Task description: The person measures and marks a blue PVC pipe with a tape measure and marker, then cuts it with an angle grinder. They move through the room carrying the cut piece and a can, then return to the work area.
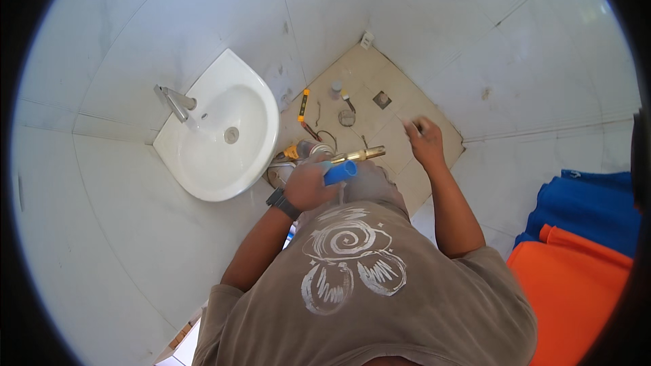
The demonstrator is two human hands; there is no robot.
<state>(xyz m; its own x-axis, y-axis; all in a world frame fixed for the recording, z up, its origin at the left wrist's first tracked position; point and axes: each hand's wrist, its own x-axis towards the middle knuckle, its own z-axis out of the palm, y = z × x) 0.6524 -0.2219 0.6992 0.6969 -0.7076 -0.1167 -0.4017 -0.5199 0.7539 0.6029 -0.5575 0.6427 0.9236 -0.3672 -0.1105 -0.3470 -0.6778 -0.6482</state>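
Observation:
My left hand (313,184), with a dark watch on its wrist, is closed in front of my waist. In it are a blue cylinder (341,172) with an open round end and, it seems, a brass-coloured tube (359,154) that points to the right; whether the two are joined I cannot tell. My right hand (426,142) is raised to the right, apart from the tube. Its fingers are pinched together and slightly blurred, so anything between them is too small to make out.
A white washbasin (230,156) with a chrome tap (178,102) stands at left. On the tiled floor lie a yellow spirit level (303,105), a round grey cover (346,118), and a yellow-handled tool (348,101) near a square drain (382,99). Blue (583,203) and orange cloths (576,291) hang at right.

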